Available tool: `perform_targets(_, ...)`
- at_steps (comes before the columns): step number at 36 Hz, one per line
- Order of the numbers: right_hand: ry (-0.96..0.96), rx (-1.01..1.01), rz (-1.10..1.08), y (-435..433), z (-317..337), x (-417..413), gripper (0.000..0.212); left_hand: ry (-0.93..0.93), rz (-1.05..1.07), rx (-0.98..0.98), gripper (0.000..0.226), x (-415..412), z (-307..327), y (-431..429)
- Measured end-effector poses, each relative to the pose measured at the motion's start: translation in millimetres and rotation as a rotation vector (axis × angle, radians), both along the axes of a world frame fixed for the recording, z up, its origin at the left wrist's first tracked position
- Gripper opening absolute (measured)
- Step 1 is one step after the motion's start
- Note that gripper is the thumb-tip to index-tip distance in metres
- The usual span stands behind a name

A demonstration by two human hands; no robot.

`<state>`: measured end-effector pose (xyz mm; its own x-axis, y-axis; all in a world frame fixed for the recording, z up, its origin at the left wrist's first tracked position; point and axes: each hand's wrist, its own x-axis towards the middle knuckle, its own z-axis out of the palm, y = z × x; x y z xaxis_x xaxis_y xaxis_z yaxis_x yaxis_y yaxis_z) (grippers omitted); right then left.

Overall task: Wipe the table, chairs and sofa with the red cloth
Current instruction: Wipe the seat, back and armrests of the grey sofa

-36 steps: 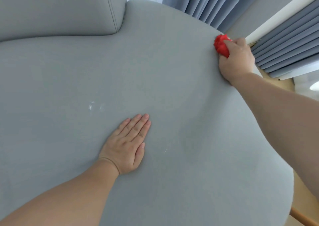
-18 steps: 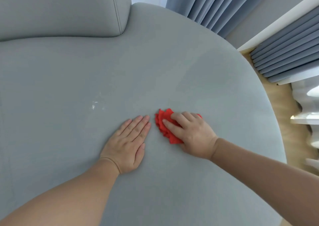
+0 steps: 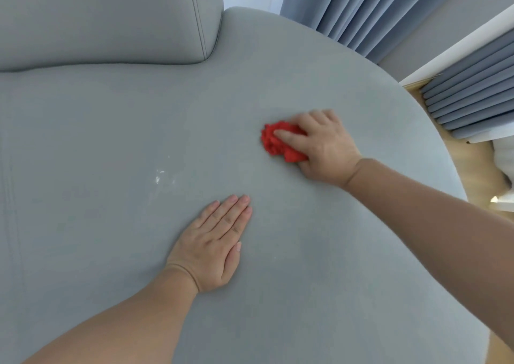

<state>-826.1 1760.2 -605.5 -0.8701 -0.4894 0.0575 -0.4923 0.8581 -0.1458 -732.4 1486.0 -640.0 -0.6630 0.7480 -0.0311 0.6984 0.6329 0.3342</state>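
The grey sofa seat (image 3: 111, 130) fills most of the view, rounded at its right end. My right hand (image 3: 322, 149) presses the crumpled red cloth (image 3: 278, 142) onto the seat right of centre, fingers over the cloth. My left hand (image 3: 214, 241) lies flat on the seat nearer to me, fingers together, holding nothing. A small white smear (image 3: 158, 177) marks the fabric up and to the left of my left hand.
The sofa's back cushion (image 3: 105, 16) rises at the top left. Blue-grey curtains (image 3: 361, 10) hang behind the rounded end, with more folds (image 3: 472, 91) at the right. Wooden floor (image 3: 470, 169) shows beyond the seat's right edge.
My right hand swept the cloth from the sofa's far right edge to beside my left hand, then back up and to the right. My left hand stayed flat in place.
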Motion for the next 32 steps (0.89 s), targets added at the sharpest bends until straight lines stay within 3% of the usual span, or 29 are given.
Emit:
perform_targets(7,0.056,0.009,-0.486,36.6,-9.4,-87.3,0.043,-0.008,-0.001,0.018,0.059,0.5,-2.7,-0.2)
perform_targets(11,0.038,-0.025,-0.793,47.9,-12.4,-127.1,0.032,-0.001,0.0,0.03,0.059,1.5,-4.1,-0.9)
perform_targets(15,-0.011,-0.085,-0.856,53.6,-14.0,-137.6,0.03,-0.009,-0.007,0.042,0.059,0.0,-5.3,-0.8)
perform_targets(19,0.007,-0.047,-0.696,41.9,-12.7,-130.4,0.031,-0.002,-0.012,0.046,0.059,-0.3,-6.1,-2.5)
perform_targets(28,-0.097,-0.051,0.107,-54.7,5.6,-56.1,0.041,-0.022,-0.011,0.029,0.058,-1.5,-2.0,-1.9)
perform_targets(32,-0.15,-0.005,0.242,-71.4,5.8,-36.6,0.045,-0.015,-0.01,0.038,0.059,-0.6,-1.4,-0.9)
